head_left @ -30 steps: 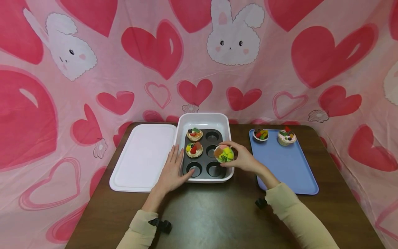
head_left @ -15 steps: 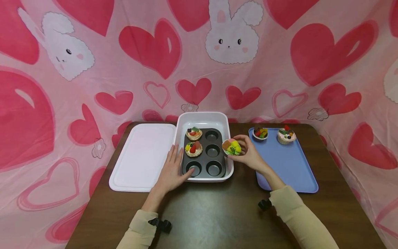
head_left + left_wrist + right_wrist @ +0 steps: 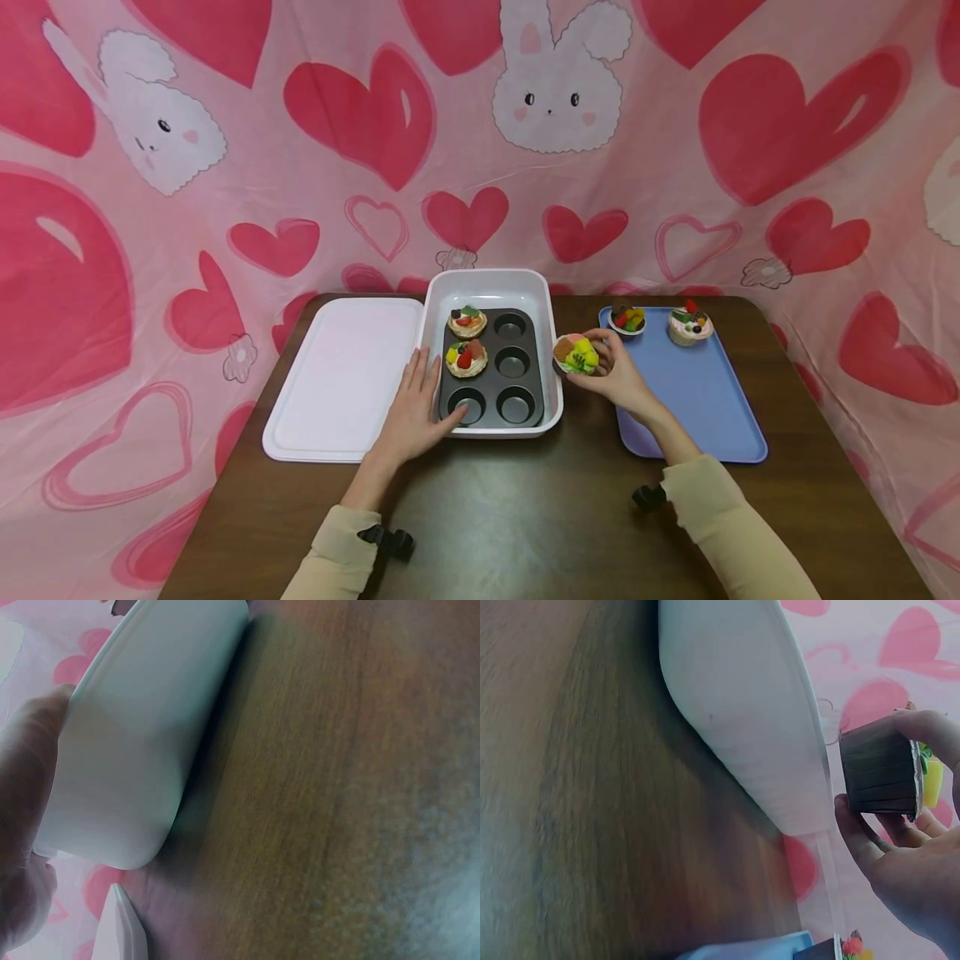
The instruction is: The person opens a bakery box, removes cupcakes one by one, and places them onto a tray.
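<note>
My right hand (image 3: 618, 377) holds a fruit-topped cupcake (image 3: 576, 354) between thumb and fingers, just right of the white bin (image 3: 556, 400). In the right wrist view the cupcake's dark cup (image 3: 881, 769) shows from the side, clear of the bin. My left hand (image 3: 412, 417) rests on the bin's left front rim, its fingers stretched out and the thumb reaching over the front. Inside the bin lies a dark muffin pan (image 3: 491, 392). Two fruit tarts, a back one (image 3: 467, 322) and a middle one (image 3: 467, 359), sit in its left column; its other cups hold nothing.
Right of the bin lies a blue tray (image 3: 693, 408), with a dark-cupped fruit tart (image 3: 627, 322) and a cream cupcake (image 3: 689, 324) at its back. A white board (image 3: 345, 379) lies left of the bin. Behind the wooden table (image 3: 495, 517) hangs a pink heart-patterned cloth.
My right hand has moved to the right with the cupcake, from over the muffin pan to past the bin's right rim. The left hand has stayed put.
</note>
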`<state>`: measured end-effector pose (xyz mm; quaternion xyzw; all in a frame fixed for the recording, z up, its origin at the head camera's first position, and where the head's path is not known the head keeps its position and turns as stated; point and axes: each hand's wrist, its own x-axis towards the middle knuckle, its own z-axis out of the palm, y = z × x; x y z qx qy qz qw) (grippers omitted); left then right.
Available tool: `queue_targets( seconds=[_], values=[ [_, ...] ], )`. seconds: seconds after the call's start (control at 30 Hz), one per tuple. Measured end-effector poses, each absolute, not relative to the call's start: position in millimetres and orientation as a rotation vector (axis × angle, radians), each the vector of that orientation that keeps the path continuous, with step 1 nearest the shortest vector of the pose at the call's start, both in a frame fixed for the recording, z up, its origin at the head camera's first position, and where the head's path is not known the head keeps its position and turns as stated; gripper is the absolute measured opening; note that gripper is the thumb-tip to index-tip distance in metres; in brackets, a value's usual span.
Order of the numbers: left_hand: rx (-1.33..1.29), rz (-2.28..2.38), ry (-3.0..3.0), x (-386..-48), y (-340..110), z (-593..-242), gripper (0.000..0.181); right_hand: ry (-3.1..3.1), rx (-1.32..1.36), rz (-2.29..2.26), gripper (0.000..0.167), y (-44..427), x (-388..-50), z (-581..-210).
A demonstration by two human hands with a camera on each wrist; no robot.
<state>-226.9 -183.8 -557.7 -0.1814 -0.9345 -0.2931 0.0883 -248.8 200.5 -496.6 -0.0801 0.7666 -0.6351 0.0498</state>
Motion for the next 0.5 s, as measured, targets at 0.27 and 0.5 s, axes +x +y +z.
queue_targets(
  seconds=[0.27,0.5],
  values=[
    [-0.520,-0.881,-2.809,-220.1,-179.4,-542.7,0.108,2.320,-0.213,-1.965,0.078,214.8,-244.2,-500.2],
    [-0.507,-0.885,-2.825,-220.5,-179.2,-540.2,0.108,2.362,-0.195,-1.969,0.075,231.9,-239.8,-503.7]
  ],
)
